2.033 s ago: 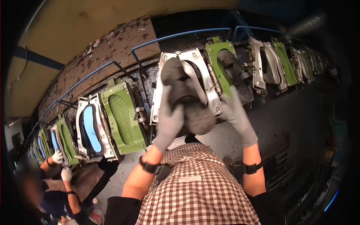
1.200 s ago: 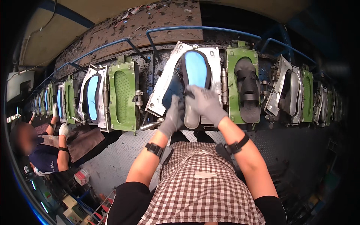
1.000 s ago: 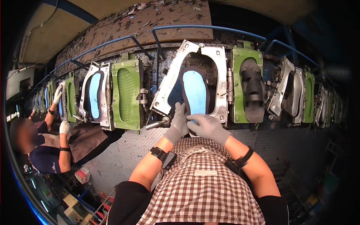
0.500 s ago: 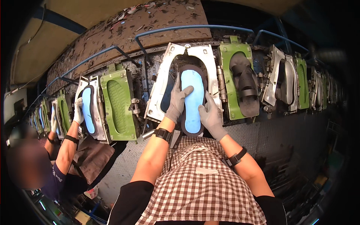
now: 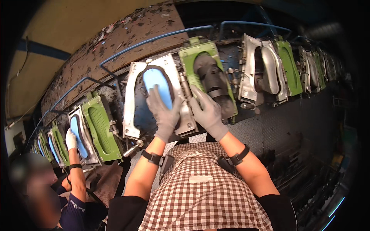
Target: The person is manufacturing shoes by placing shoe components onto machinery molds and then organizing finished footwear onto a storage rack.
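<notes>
A blue shoe insole (image 5: 158, 78) with a dark rim lies over the right side of the opening in a silver metal mould frame (image 5: 130, 115). My gloved left hand (image 5: 163, 113) rests flat on its lower part with fingers stretched out, hiding that end. Beside it my gloved right hand (image 5: 209, 113) is open, thumb and fingers apart, at the hinge side between the silver frame and a green mould plate (image 5: 189, 57). It seems to hold nothing; whether it touches the metal I cannot tell. A black strapped sandal upper (image 5: 214, 82) sits on the green plate.
More green and silver moulds (image 5: 287, 65) run off to the right, others to the left. A co-worker's gloved hand (image 5: 71, 139) touches another blue insole (image 5: 78, 136). A blue rail (image 5: 158, 43) passes behind the moulds; a metal handle (image 5: 133, 148) juts out in front.
The blue insole went from between both hands into the silver frame. My left hand now lies on it; my right hand has let go and moved aside. The view has shifted right.
</notes>
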Demonstrator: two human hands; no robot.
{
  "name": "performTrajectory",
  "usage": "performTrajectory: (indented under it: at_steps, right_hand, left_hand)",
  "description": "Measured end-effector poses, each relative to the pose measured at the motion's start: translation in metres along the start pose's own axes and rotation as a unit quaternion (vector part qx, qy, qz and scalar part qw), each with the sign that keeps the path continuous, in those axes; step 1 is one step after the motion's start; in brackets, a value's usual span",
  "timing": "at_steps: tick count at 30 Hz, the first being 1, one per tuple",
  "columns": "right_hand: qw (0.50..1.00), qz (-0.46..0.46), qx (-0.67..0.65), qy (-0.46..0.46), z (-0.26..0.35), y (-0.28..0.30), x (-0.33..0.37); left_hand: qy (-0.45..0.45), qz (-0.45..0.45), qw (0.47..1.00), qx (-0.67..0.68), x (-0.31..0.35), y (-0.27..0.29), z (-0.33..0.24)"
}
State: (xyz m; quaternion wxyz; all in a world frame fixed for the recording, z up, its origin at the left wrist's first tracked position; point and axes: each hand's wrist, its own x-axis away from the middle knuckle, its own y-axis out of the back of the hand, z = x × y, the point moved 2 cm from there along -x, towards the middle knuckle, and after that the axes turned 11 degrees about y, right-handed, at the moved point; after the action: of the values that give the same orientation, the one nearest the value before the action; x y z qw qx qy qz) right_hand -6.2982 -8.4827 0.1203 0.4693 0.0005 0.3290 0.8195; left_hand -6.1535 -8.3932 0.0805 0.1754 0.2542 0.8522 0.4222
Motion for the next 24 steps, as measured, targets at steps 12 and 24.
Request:
performTrajectory:
  at_steps: [12, 24]
  right_hand:
    - [0.896, -0.048, -0.349, -0.27, -0.153, 0.246, 0.02]
    - [0.96, -0.1, -0.234, -0.118, -0.27, 0.406, -0.068]
  left_hand:
    - [0.17, 0.376, 0.751, 0.516, 0.065, -0.11, -0.275]
    - [0.057, 0.364, 0.804, 0.466, 0.037, -0.35, -0.299]
